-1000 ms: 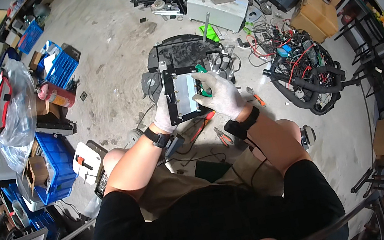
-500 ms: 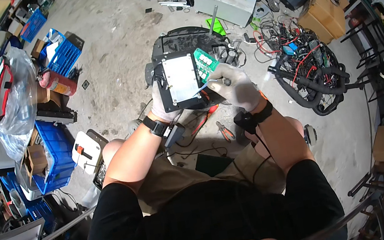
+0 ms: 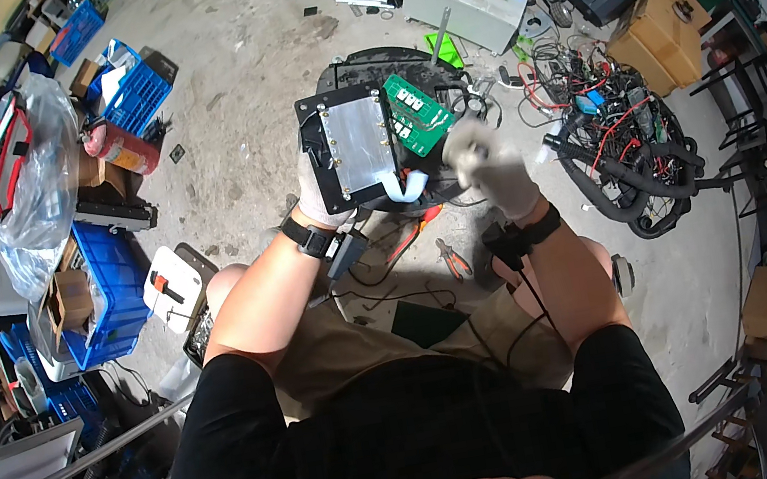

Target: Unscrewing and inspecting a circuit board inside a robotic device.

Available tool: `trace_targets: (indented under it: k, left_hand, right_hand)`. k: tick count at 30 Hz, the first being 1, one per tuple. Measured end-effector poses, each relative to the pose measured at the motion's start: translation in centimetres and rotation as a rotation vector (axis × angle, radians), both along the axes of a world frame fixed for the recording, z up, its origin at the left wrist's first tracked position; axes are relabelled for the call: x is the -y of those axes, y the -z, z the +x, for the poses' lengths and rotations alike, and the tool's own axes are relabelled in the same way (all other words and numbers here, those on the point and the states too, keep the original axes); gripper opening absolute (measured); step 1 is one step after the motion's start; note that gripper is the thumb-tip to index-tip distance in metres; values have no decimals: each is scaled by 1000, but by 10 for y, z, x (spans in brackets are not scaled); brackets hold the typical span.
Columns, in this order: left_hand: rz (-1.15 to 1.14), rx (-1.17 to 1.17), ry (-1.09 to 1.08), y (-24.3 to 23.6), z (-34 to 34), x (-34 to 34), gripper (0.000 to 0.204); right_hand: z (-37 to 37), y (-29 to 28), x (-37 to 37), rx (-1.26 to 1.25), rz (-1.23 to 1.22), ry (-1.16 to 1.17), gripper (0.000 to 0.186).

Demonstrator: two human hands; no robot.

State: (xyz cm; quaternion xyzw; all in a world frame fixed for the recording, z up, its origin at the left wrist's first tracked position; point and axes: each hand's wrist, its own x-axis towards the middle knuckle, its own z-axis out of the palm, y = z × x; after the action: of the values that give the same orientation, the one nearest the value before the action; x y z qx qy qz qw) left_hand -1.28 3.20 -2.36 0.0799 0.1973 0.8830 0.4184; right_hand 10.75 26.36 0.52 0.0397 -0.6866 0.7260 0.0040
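Black-framed metal plate [image 3: 360, 147] sits in the middle of the scene, raised in front of a dark rounded machine part [image 3: 345, 71] that lies on the concrete floor [image 3: 232, 123]. The two hands are apart: the gloved left hand [image 3: 318, 206] is clamped on the frame's near left edge, while the gloved right hand [image 3: 479, 154] is to the right, blurred, so I cannot tell whether its fingers close on anything. Between them, just beside the plate's right edge, a green circuit board [image 3: 418, 114] lies tilted, the right hand near its near right corner. A pale curled strip [image 3: 406, 187] shows at the plate's near right corner. Nearer the person are orange-handled pliers [image 3: 454, 261] and a red-handled tool [image 3: 419, 229]. Farther right lies a tangle of cables [image 3: 631, 142]; at left stands a blue crate [image 3: 120, 299].
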Motion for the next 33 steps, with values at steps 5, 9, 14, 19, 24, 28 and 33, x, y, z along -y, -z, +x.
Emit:
trace_targets:
  k: [5,9,14,19,24,28,33]
  left_hand:
    - [119,21,101,-2,4,1,65]
    - [-63,1,44,-8,12,-4,64]
    - [52,-4,56,-6,7,-3,61]
    - [-259,-517,-185,13,-9,-2,53]
    - [-389,-536,-251,-9,5,-11,49]
    - [-282,-191,-95,-7,9,-14,62]
    - [-192,-269,37,-15,17,-13,57]
  right_hand:
    - [-18,-2,14,-11,192,589,27]
    - [-15,2,10,293,53,188,24]
    - [-11,-13,16,209,-2,361,23]
    - [-9,-10,11,142,-60,388,29]
    - [-2,-19,14,202,-7,128,35]
    - [-3,-13,25,181,-230,-64,42]
    - [-7,-9,30,220,-323,-124,43]
